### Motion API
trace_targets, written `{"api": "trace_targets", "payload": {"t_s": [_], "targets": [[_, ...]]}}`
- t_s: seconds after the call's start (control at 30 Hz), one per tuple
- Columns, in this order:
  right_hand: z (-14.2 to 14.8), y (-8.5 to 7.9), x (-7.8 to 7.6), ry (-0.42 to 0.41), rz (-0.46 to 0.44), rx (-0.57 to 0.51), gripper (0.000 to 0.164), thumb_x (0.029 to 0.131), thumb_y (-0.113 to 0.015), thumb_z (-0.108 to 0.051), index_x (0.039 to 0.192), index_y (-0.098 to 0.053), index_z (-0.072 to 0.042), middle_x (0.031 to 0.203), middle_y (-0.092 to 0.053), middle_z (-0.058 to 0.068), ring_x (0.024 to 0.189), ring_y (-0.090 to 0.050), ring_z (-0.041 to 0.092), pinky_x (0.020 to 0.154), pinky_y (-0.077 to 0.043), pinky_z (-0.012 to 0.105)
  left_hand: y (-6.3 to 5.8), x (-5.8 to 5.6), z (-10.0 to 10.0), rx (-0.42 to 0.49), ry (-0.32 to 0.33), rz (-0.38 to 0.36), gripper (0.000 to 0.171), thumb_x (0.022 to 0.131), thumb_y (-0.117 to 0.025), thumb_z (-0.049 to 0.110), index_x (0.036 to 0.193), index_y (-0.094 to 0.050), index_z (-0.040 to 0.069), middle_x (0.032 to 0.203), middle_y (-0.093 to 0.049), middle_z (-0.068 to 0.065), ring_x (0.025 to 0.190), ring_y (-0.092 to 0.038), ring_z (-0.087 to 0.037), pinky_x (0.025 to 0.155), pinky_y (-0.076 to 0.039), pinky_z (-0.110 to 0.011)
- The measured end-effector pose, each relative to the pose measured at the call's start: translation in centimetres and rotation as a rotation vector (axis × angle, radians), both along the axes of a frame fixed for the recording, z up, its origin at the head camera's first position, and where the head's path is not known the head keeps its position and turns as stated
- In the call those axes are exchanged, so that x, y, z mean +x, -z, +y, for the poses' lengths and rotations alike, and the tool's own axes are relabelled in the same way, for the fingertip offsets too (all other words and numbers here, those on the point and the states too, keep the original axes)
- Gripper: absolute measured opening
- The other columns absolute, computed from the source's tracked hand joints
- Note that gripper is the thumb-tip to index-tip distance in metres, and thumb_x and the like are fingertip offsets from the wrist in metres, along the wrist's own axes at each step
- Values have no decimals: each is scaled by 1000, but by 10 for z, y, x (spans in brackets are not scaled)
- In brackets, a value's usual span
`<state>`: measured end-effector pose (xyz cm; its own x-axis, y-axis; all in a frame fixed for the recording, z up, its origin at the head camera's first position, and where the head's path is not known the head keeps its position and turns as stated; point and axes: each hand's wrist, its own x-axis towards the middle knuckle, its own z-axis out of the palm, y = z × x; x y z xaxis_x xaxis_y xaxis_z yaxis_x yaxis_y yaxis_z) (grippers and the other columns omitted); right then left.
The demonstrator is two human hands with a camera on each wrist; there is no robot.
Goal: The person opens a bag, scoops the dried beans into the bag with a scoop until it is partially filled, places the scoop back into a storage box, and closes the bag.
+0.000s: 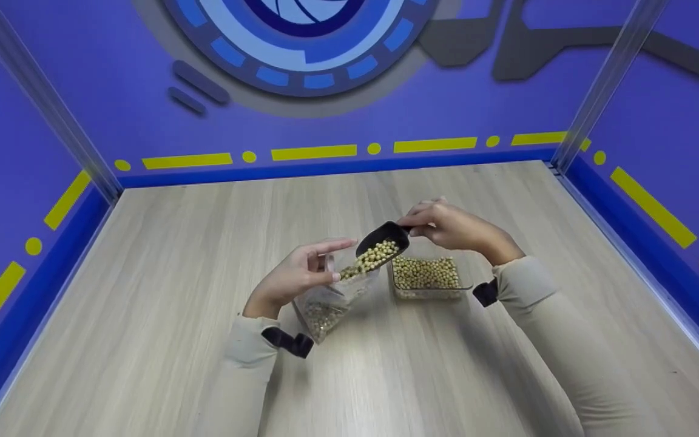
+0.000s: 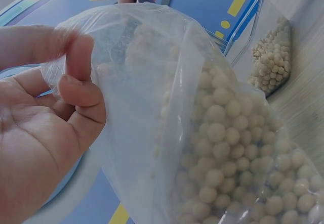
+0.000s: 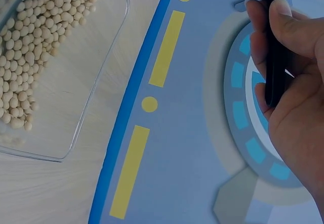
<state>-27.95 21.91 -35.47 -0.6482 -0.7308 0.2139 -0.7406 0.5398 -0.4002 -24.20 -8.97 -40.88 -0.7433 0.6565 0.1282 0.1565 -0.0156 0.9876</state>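
Observation:
My right hand (image 1: 446, 226) grips the handle of a black scoop (image 1: 384, 232), also seen along the fingers in the right wrist view. The scoop tilts down to the left, with pale round soybeans (image 1: 380, 254) in its bowl and at its lip. Below that lip is the mouth of a clear plastic bag (image 1: 332, 306), partly filled with beans. My left hand (image 1: 295, 272) pinches the bag's rim; in the left wrist view the fingers (image 2: 81, 90) curl at the film. Beans fill the bag's lower part (image 2: 228, 148). The scoop's bowl is mostly hidden in both wrist views.
A clear rectangular container (image 1: 428, 294) of soybeans stands on the wooden table (image 1: 192, 255), just under and right of the scoop. Blue-purple panels (image 1: 325, 130) with yellow markings wall the table at the back and both sides. Each wrist wears a black mount (image 1: 289, 342).

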Motion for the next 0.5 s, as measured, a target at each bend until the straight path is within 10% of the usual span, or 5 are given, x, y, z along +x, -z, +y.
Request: {"api": "trace_targets", "payload": {"t_s": [0.5], "targets": [[-2, -5, 1, 17, 4, 17, 29, 88, -62, 0, 115, -70, -2, 108, -69, 14, 105, -59, 32, 93, -37, 49, 2, 0, -1, 10, 14, 0, 59, 85, -58, -7, 142, -43, -1, 75, -49, -2, 66, -49, -5, 67, -51, -21]]}}
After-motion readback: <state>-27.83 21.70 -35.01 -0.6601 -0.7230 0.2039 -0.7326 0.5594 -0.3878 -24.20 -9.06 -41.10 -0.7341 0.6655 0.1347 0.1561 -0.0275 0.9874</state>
